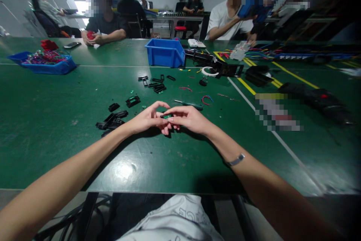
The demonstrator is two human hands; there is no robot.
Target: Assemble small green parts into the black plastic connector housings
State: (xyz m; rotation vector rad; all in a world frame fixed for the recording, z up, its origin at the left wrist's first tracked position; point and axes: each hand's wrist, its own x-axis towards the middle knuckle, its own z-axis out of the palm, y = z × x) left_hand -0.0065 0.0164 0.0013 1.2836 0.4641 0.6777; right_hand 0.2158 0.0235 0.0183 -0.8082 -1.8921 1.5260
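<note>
Just above the green table (180,169), my left hand (149,118) and my right hand (187,117) meet. Between their fingers is a small green circuit board (167,117) with a black edge, partly covered by the fingertips. Both hands are closed on it. To the left lie a black housing with a green board in it (133,100) and a pile of black plastic parts (113,121). A screwdriver (191,105) with a dark green handle rests just beyond my right hand. Farther off are several black frames (159,87).
A blue bin (165,53) stands ahead, and a blue tray of coloured wires (46,64) is at the far left. Black assemblies (208,62) and a white ring (210,71) lie right of the bin. Across the table, one person (104,26) holds something red; another (231,19) holds a blue bin.
</note>
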